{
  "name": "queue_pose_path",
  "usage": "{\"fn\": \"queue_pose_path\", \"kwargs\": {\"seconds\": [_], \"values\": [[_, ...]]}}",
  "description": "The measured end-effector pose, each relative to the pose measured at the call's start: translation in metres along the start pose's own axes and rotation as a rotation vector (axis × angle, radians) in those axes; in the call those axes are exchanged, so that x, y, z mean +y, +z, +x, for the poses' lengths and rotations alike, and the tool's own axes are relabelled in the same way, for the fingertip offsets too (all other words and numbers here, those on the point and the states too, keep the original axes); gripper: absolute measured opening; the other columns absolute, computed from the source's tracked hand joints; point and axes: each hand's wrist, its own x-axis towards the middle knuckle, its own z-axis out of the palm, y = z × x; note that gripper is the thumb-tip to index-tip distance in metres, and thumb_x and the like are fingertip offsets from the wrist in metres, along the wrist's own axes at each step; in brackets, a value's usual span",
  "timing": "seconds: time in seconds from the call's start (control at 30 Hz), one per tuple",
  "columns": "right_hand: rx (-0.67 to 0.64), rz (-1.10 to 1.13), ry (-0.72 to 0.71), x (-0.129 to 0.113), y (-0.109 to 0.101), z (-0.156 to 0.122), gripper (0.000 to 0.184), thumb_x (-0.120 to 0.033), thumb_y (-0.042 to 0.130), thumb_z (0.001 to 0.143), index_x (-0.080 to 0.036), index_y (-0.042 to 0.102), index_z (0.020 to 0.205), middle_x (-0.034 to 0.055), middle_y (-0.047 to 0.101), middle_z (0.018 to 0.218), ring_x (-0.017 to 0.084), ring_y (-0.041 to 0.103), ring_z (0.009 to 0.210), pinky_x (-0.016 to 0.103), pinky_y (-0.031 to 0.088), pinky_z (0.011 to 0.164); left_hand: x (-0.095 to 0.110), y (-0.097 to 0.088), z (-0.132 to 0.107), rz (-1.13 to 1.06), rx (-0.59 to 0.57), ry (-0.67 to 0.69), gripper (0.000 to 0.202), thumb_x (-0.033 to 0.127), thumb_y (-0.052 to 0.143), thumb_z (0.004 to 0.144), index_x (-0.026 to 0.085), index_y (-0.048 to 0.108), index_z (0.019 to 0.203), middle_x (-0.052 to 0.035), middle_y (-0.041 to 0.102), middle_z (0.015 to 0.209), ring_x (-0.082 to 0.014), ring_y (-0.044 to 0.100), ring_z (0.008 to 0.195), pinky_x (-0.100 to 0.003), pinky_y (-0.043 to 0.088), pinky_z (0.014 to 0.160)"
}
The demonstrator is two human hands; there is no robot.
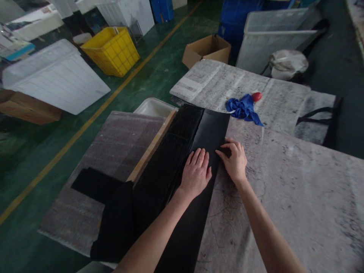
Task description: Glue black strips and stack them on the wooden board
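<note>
A long black strip (212, 127), smooth and slightly shiny, lies lengthwise on the stained grey work surface. My left hand (196, 170) rests flat on it, fingers stretched out together. At the strip's right edge, my right hand (234, 157) is curled, with thumb and forefinger pinching close to that edge; the exact contact is hard to make out. Along the strip's left side runs a darker black layered piece (162, 159), bordered by a wooden bar (150, 148). Black cloth (113, 223) hangs over the near left, partly behind my left forearm.
A crumpled blue cloth (244, 108) and a small red object (257, 97) lie on the far board. Beyond stand an open cardboard box (207, 49), a yellow crate (113, 51) and white bins (57, 76). A grey board (125, 132) extends on the left above the green floor.
</note>
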Motion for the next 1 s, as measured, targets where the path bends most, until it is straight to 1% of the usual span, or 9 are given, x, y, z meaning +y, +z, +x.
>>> {"fn": "queue_pose_path", "kwargs": {"seconds": [0.2, 0.4, 0.53, 0.7, 0.87, 1.0], "values": [[0.004, 0.001, -0.010, 0.001, 0.000, 0.000, 0.021, -0.046, 0.064, 0.089, -0.025, 0.061, 0.092, 0.0076, 0.066, 0.124, 0.028, 0.059, 0.111, 0.045, 0.048, 0.092, 0.001, 0.000, -0.006, 0.009, -0.019, -0.003, 0.053, 0.031, 0.043, 0.098, 0.008, 0.041, 0.146, -0.0146, 0.042, 0.156, -0.0273, 0.035, 0.147, -0.046, 0.029, 0.123], [0.004, -0.007, -0.001, 0.000, 0.000, 0.000, 0.019, -0.043, 0.065, 0.088, -0.025, 0.061, 0.092, 0.0073, 0.066, 0.124, 0.028, 0.059, 0.110, 0.046, 0.049, 0.091, 0.003, -0.001, -0.009, 0.011, -0.013, -0.011, 0.052, 0.030, 0.042, 0.099, 0.008, 0.042, 0.146, -0.0138, 0.042, 0.156, -0.0261, 0.035, 0.147, -0.045, 0.028, 0.124], [0.009, 0.011, 0.006, -0.001, -0.001, 0.000, 0.018, -0.042, 0.067, 0.087, -0.026, 0.062, 0.094, 0.0076, 0.066, 0.123, 0.028, 0.060, 0.110, 0.046, 0.050, 0.093, 0.002, -0.001, -0.010, 0.000, -0.005, -0.010, 0.051, 0.030, 0.043, 0.099, 0.009, 0.043, 0.146, -0.0138, 0.043, 0.155, -0.0259, 0.035, 0.147, -0.046, 0.029, 0.123], [0.076, 0.115, -0.003, -0.001, -0.004, -0.001, 0.015, -0.037, 0.067, 0.087, -0.025, 0.064, 0.095, 0.0092, 0.064, 0.123, 0.027, 0.060, 0.114, 0.045, 0.050, 0.097, 0.002, -0.001, -0.011, -0.013, 0.009, -0.009, 0.050, 0.029, 0.042, 0.099, 0.009, 0.043, 0.145, -0.0131, 0.044, 0.155, -0.0250, 0.036, 0.146, -0.045, 0.030, 0.124], [0.096, 0.097, -0.063, -0.001, -0.003, -0.002, 0.009, -0.033, 0.068, 0.086, -0.024, 0.067, 0.088, 0.0093, 0.064, 0.121, 0.027, 0.059, 0.115, 0.048, 0.049, 0.099, 0.003, -0.002, -0.012, -0.019, 0.013, -0.019, 0.048, 0.027, 0.042, 0.099, 0.009, 0.046, 0.143, -0.0126, 0.049, 0.151, -0.0247, 0.038, 0.144, -0.044, 0.029, 0.124], [0.165, 0.127, -0.048, -0.001, -0.004, -0.004, 0.007, -0.030, 0.063, 0.089, -0.025, 0.066, 0.086, 0.0074, 0.066, 0.118, 0.026, 0.059, 0.117, 0.049, 0.048, 0.101, 0.003, -0.001, -0.012, -0.021, 0.020, -0.016, 0.047, 0.027, 0.042, 0.099, 0.009, 0.047, 0.142, -0.0135, 0.051, 0.148, -0.0257, 0.041, 0.143, -0.046, 0.032, 0.122]]}}
